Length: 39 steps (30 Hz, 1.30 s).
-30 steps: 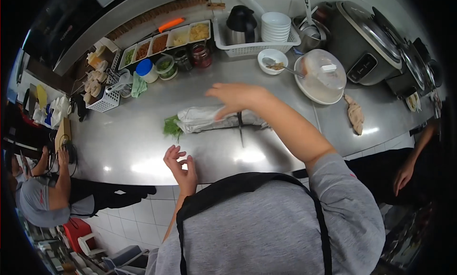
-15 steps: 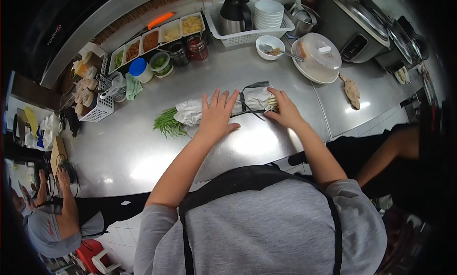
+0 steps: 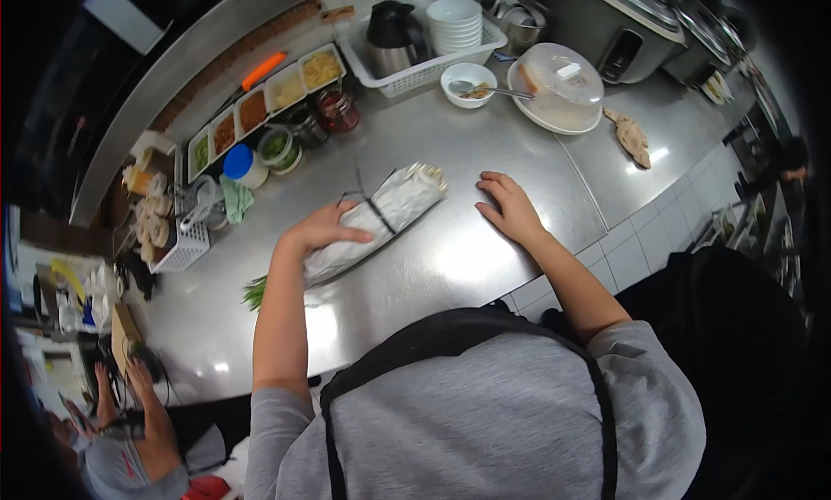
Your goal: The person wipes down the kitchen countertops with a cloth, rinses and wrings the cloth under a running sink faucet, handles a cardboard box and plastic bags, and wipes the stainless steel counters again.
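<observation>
A bundle of scallions [image 3: 405,195] wrapped in white paper lies slanted on the steel counter, bound round the middle by a black strap [image 3: 378,216]. Pale root ends show at its upper right; green tops [image 3: 254,292] stick out at the lower left, partly behind my forearm. My left hand [image 3: 322,229] is closed over the wrapped bundle below the strap, thumb on the near side and the other fingers largely hidden. To the right of the root ends, my right hand [image 3: 512,207] rests at the counter, apart from the bundle, fingers loosely spread and holding nothing.
Along the back stand topping trays [image 3: 253,110], a blue-lidded tub [image 3: 245,165], jars [image 3: 338,109] and a white basket [image 3: 415,83] with bowls. A small bowl [image 3: 468,84] with a spoon and a covered plate [image 3: 558,89] sit right. Another person's hands [image 3: 138,379] are far left.
The bundle has turned, its green end swinging down and toward me. My left hand has moved left and closed on it; my right hand has come off the root end.
</observation>
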{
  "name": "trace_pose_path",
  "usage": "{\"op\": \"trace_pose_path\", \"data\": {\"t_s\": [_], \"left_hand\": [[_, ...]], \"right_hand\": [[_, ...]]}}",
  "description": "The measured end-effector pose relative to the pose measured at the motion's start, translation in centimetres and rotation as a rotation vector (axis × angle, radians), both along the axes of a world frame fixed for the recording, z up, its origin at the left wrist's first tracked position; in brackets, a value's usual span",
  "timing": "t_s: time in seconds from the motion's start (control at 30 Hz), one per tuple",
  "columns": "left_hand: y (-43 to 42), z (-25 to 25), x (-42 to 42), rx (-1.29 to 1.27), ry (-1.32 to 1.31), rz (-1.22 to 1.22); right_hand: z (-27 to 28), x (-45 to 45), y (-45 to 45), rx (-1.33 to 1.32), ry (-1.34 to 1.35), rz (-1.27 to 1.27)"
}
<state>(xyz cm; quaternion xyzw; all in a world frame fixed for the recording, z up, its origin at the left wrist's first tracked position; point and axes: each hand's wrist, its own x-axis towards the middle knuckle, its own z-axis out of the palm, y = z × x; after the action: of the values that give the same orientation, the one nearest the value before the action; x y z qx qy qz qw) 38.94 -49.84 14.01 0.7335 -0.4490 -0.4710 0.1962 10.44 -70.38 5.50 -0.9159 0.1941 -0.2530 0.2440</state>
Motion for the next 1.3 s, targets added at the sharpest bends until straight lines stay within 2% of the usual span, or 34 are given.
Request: {"op": "trace_pose_path", "data": {"t_s": [0.03, 0.1, 0.13, 0.2, 0.27, 0.33, 0.37, 0.47, 0.53, 0.6, 0.67, 0.7, 0.73, 0.8, 0.83, 0.9, 0.97, 1.03, 1.1, 1.23, 1.3], "left_hand": [[0.5, -0.4, 0.7, -0.009, 0.000, -0.032], [1.6, -0.9, 1.4, -0.148, -0.513, 0.030], [1.9, -0.9, 1.2, -0.166, -0.512, 0.004], [2.4, 0.2, 0.2, -0.261, -0.714, -0.047], [2.6, -0.9, -0.4, -0.269, -0.648, -0.098], [2.4, -1.8, -1.5, -0.113, -0.819, -0.109], [2.1, -2.6, -1.4, -0.189, -0.895, -0.089], [1.8, -3.7, -0.8, -0.328, -0.843, -0.058], [1.7, -3.0, -1.2, -0.348, -0.805, -0.106], [1.2, -0.9, -2.6, -0.353, -0.744, -0.198], [0.7, 1.1, -4.7, -0.397, -0.766, -0.379], [0.4, 2.1, -5.7, -0.412, -0.798, -0.460], [0.2, 3.0, -6.6, -0.422, -0.830, -0.542], [0.2, 5.3, -7.4, -0.376, -0.842, -0.534], [0.4, 6.4, -7.4, -0.370, -0.766, -0.470], [1.0, 8.2, -6.7, -0.367, -0.696, -0.386], [2.4, 9.5, -4.4, -0.483, -0.922, -0.258], [3.9, 11.4, -2.5, -0.616, -1.079, 0.020], [6.2, 11.9, -0.5, -0.720, -1.040, 0.300], [10.1, 8.1, 1.4, -0.602, -0.912, 0.426], [10.3, 6.6, 0.1, -0.475, -0.859, 0.320]], "right_hand": [[0.1, 0.1, 0.2, -0.008, 0.023, -0.015], [0.2, 0.3, 0.7, -0.032, 0.038, -0.044], [0.3, 0.4, 0.8, -0.043, 0.037, -0.074], [0.7, 0.4, 1.1, -0.061, 0.071, -0.080], [0.6, 0.4, 1.3, -0.073, 0.074, -0.120], [0.7, 0.6, 1.7, -0.072, 0.084, -0.146], [0.4, 0.8, 1.9, -0.066, 0.060, -0.178], [-1.1, 1.6, 3.5, -0.046, -0.002, -0.314], [0.7, 2.5, 7.3, 0.188, -0.050, -0.276], [4.5, 3.4, 10.5, -0.079, 0.182, -0.052], [6.8, 4.5, 11.5, -0.074, 0.274, 0.076], [7.0, 5.0, 11.2, -0.161, 0.274, 0.033], [7.2, 5.3, 10.3, -0.166, 0.266, 0.035], [7.9, 5.3, 8.2, 0.018, 0.431, 0.186], [8.3, 5.0, 7.4, -0.090, 0.300, 0.189], [10.6, 4.3, 5.0, -0.128, 0.293, 0.187], [13.4, 3.1, 2.4, -0.164, 0.321, 0.129], [15.7, 1.8, -0.8, -0.154, 0.294, 0.013], [16.9, 0.8, -4.3, -0.131, 0.188, -0.136], [19.1, 2.5, -10.5, -0.238, 0.039, -0.411], [19.8, 5.0, -14.6, -0.330, 0.064, -0.496]]}}
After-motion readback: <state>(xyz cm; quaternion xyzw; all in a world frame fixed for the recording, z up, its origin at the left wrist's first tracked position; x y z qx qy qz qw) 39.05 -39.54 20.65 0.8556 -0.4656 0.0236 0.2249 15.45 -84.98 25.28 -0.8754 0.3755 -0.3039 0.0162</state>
